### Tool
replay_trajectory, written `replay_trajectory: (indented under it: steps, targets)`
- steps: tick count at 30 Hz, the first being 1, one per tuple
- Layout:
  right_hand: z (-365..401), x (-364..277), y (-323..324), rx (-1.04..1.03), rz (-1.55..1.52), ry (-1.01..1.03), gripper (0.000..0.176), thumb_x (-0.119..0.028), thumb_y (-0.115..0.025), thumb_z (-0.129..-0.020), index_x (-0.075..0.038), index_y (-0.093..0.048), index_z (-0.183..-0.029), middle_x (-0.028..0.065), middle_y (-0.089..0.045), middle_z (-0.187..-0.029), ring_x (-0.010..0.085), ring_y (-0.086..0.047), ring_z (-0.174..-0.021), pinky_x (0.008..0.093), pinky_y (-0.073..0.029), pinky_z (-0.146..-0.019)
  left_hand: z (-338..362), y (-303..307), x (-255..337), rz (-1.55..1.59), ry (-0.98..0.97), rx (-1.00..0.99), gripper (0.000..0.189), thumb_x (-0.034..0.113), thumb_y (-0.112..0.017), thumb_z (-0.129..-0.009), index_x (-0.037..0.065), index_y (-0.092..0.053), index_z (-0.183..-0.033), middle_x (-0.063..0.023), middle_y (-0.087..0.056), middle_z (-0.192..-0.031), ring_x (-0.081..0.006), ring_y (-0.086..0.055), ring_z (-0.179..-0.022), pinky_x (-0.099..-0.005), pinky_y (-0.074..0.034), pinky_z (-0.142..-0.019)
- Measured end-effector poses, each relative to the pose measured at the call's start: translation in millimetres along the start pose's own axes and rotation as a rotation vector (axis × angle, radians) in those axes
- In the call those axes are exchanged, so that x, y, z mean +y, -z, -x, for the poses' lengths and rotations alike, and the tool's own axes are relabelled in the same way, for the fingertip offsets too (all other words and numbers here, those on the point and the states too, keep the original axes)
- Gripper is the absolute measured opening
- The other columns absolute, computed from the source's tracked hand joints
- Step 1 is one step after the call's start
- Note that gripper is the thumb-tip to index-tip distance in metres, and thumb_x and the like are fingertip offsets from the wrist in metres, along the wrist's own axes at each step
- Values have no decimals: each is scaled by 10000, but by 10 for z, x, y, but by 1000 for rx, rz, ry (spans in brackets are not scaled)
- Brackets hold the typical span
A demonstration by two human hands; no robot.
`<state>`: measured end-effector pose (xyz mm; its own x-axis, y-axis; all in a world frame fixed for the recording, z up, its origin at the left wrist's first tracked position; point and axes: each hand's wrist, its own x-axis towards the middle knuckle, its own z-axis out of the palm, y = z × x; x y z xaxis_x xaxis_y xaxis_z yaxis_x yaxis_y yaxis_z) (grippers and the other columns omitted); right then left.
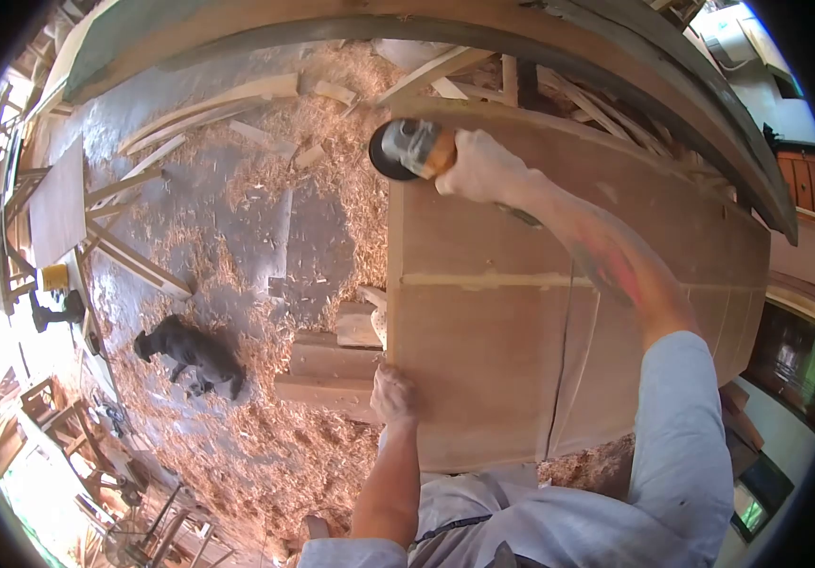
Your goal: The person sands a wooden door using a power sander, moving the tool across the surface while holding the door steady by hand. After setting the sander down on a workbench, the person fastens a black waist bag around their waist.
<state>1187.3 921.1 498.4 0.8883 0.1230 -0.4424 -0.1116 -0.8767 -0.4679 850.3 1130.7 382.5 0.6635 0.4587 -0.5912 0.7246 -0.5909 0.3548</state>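
My right hand [489, 168] is wrapped round the orange body of an angle grinder [444, 154] with a dark round disc. The disc overlaps the far left corner of a large brown wooden panel [483, 364]. Nearer to me, my left hand [394, 396] has its fingers curled over the panel's left edge. A pale seam runs across the panel, and a dark cord [562, 364] lies over its surface towards my body.
Wood shavings [265, 464] cover much of the floor. Stacked timber blocks [327, 364] stand left of the panel. A black dog [194, 355] lies on the floor further left. A long curved wooden beam [351, 26] spans the far side, with offcuts beneath it.
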Motion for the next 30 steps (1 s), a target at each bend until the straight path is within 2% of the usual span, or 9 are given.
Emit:
replay_trajectory:
  steps: [3, 6, 8, 15, 17, 20, 22, 26, 30]
  targets:
    - [-310, 8, 177, -18, -1, -95, 522, -293, -747, -672, 114, -651, -985, 293, -693, -925, 383, -702, -924, 424, -541, -831, -16, 19, 12, -19, 27, -23, 665, 493, -146, -1027, 55, -635, -1133, -211, -664, -1125, -471, -589, -1057, -560, -433, -934]
    - [-454, 77, 288, 67, 16, -141, 522, -302, -757, -695, 82, -675, -1040, 244, -716, -951, 345, -711, -949, 401, -546, -861, 19, 54, 67, -12, 31, -26, 671, 500, -141, -1028, 66, -639, -1150, -199, -665, -1134, -464, -588, -1066, -554, -435, -937]
    - [-418, 152, 350, 90, -24, -160, 525, -314, -763, -689, 73, -683, -1035, 235, -718, -947, 334, -712, -940, 391, -543, -862, 4, 6, 12, 1, -22, 54, 662, 485, -152, -1026, 60, -653, -1103, -235, -674, -1063, -499, -598, -981, -580, -441, -883]
    - [-142, 817, 422, 184, -74, -234, 489, -327, -753, -654, 56, -696, -952, 208, -715, -897, 319, -711, -882, 391, -543, -797, -7, -66, -96, -5, -25, 62, 658, 484, -145, -1028, 59, -647, -1053, -224, -671, -1047, -500, -590, -976, -583, -436, -870]
    - [-12, 1007, 435, 209, -100, -230, 472, -319, -746, -647, 53, -698, -933, 197, -716, -870, 316, -711, -862, 392, -542, -773, 5, 68, 47, -39, 31, -72, 653, 475, -148, -1037, 54, -631, -1160, -191, -662, -1147, -454, -590, -1072, -544, -443, -934]
    - [167, 1197, 448, 204, -139, -267, 459, -323, -737, -630, 37, -703, -914, 185, -711, -820, 307, -711, -836, 397, -529, -743, -22, 5, -35, -24, 22, -67, 643, 470, -153, -1038, 54, -629, -1153, -195, -662, -1142, -464, -592, -1059, -547, -446, -927]
    - [204, 1255, 432, 266, -181, -366, 472, -350, -739, -621, 33, -700, -894, 184, -703, -800, 302, -709, -820, 399, -520, -720, -12, 24, -11, -34, 25, -76, 641, 471, -156, -1038, 53, -627, -1155, -198, -662, -1142, -469, -592, -1056, -549, -447, -927]
    - [13, 1026, 375, 225, -219, -384, 492, -363, -747, -619, 36, -700, -903, 200, -708, -822, 304, -711, -835, 400, -526, -741, -2, 60, 38, -10, 44, -93, 642, 481, -162, -1036, 51, -619, -1171, -209, -660, -1144, -478, -594, -1054, -555, -446, -931]
    - [-324, 480, 248, 182, -235, -242, 526, -358, -767, -633, 33, -701, -978, 211, -714, -912, 311, -713, -895, 392, -537, -799, -27, 26, -2, -17, 44, -105, 650, 490, -159, -1035, 49, -614, -1182, -218, -656, -1152, -477, -590, -1065, -554, -442, -941]
